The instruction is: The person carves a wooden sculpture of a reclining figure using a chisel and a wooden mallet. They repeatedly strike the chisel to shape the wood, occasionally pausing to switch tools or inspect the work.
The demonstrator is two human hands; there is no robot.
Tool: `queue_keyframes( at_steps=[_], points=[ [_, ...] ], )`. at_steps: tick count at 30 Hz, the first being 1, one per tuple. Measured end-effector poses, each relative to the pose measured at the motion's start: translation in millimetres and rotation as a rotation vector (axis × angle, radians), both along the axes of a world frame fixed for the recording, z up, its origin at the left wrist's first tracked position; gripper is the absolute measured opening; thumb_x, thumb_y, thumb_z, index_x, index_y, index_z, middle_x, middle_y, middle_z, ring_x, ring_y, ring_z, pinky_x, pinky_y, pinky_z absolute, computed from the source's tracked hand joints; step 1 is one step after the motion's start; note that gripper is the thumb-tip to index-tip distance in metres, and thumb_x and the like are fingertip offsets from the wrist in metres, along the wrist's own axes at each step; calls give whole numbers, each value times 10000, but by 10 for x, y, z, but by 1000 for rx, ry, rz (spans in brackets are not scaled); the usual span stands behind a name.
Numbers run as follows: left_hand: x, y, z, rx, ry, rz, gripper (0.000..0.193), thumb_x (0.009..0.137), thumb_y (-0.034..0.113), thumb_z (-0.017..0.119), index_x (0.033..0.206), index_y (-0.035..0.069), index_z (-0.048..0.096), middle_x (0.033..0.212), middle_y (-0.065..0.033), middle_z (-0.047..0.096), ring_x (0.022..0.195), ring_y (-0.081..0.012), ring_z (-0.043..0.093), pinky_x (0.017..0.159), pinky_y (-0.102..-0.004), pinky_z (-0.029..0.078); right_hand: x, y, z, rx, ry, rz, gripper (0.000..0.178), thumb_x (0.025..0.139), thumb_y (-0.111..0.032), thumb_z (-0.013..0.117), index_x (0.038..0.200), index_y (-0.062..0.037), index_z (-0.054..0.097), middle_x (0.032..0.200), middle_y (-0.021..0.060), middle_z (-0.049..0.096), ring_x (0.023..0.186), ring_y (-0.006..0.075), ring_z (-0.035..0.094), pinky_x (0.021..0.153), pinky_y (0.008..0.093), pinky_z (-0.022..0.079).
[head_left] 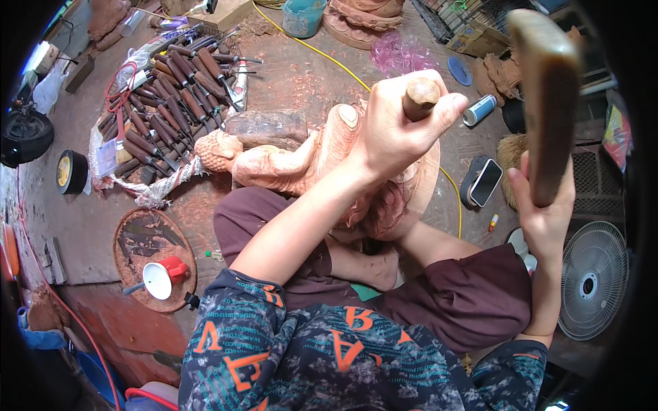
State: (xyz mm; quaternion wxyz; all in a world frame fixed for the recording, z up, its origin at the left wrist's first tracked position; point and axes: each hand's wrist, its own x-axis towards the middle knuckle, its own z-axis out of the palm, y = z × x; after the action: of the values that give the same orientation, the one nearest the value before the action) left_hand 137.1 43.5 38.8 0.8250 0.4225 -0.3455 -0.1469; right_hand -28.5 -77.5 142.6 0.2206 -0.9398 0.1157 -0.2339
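You sit on a dusty reddish-brown floor [301, 75] | white fan [593, 281] at your right | tape roll [70, 171] left | yellow cable [329, 58] crossing ahead | daylight, even.

A dusty reddish-brown floor [295, 82] carries everything. The pale wooden carving [274, 164] lies on it at centre. Left of the carving, chisels [164, 103] lie on a sheet; a round tray [154, 257] sits below-left. Right of the carving lie a phone [485, 182] and a spray can [479, 109].
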Motion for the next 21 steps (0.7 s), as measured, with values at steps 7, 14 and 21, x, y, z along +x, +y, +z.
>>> queue_keyframes(
  at_steps=[7, 14, 21],
  points=[
    [2, -154, -231, -15, 9, -3, 264, 905, 141, 659, 679, 20, 594, 566, 50, 521, 502, 3, 418, 451, -193, 288, 37, -93, 116, 162, -40, 31, 510, 860, 47, 667, 1333, -7, 483, 910, -11, 526, 774, 40, 482, 673, 183, 400],
    [-7, -228, -296, -42, 82, -83, 250, 901, 134, 659, 691, 17, 589, 609, 44, 542, 543, -15, 450, 482, -204, 337, -29, -237, 122, 32, 122, -39, 550, 867, 37, 607, 1391, -9, 449, 1006, 39, 564, 855, 99, 563, 785, 228, 442],
    [-12, -124, -335, 86, 34, -100, 112, 896, 43, 627, 794, -4, 624, 685, 24, 602, 635, -27, 536, 557, -216, 440, 96, -166, 51, -255, 192, 21, 548, 831, 87, 622, 1351, -4, 476, 1264, 135, 595, 1134, 219, 592, 973, 331, 448]
  ],
)
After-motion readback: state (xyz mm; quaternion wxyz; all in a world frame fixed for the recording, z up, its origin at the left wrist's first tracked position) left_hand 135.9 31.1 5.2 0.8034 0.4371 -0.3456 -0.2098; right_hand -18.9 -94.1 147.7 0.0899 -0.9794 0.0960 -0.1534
